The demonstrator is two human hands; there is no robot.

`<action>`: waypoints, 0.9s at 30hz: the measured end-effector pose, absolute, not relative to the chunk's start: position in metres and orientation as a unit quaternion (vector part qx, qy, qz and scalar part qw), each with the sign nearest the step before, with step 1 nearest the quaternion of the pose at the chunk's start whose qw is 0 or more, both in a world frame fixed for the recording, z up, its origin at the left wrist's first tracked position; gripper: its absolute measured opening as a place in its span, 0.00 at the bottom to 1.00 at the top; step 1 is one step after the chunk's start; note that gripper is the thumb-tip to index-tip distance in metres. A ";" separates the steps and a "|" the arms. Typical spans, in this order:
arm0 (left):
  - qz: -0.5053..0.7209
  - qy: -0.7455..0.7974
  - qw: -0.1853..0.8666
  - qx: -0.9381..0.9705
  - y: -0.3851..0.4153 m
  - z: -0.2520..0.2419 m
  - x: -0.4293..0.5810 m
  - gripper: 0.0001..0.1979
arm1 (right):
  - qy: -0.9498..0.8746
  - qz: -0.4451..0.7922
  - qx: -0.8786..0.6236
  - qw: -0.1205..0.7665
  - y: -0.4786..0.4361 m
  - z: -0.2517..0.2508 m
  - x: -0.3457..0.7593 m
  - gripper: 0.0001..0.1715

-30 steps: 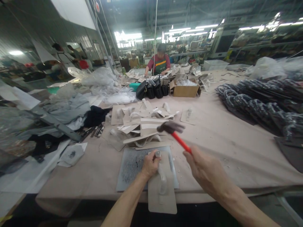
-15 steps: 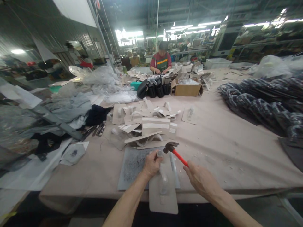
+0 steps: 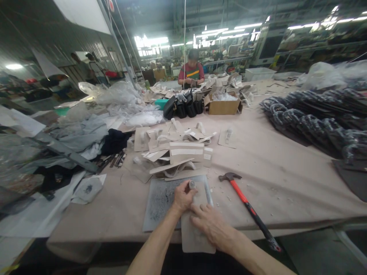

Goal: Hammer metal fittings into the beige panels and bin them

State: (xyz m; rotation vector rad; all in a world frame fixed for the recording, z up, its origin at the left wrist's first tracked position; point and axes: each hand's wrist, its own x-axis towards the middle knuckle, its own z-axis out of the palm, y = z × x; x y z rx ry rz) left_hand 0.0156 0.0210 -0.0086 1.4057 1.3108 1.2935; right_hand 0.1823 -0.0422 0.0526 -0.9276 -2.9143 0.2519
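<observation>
Your left hand (image 3: pixel 182 196) is closed at the far end of a beige panel (image 3: pixel 194 235), thumb and fingers pinching a clear, round-topped end piece (image 3: pixel 192 185) so that it stands upright. Your right hand (image 3: pixel 210 225) lies across the middle of that panel, fingers bent and reaching towards the left. What sits under its palm is hidden, so I can't tell whether you are gripping something there or only pressing down.

The panel rests partly on a scuffed grey slab (image 3: pixel 160 206), along its right side, and its near end juts past the table edge towards you. Your claw hammer (image 3: pixel 252 212) lies free on the pinkish table cover (image 3: pixel 275 168) to the right, head away from you — the butt of its handle seems to hang over the edge.

I'd judge the step in hand to be setting and steadying the piece by hand, with both hands on the work and none on the tool. The next move calls for a firm left pinch, the end piece kept upright over the slab, and fingertips well clear of its top before any blow. Beyond the slab — just past its far edge — lies a loose heap of similar panels (image 3: pixel 187 156).
</observation>
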 end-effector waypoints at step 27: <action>0.525 0.449 0.518 0.504 0.028 -0.002 0.028 0.10 | -0.749 0.210 -0.624 0.073 -0.045 0.048 0.144 0.22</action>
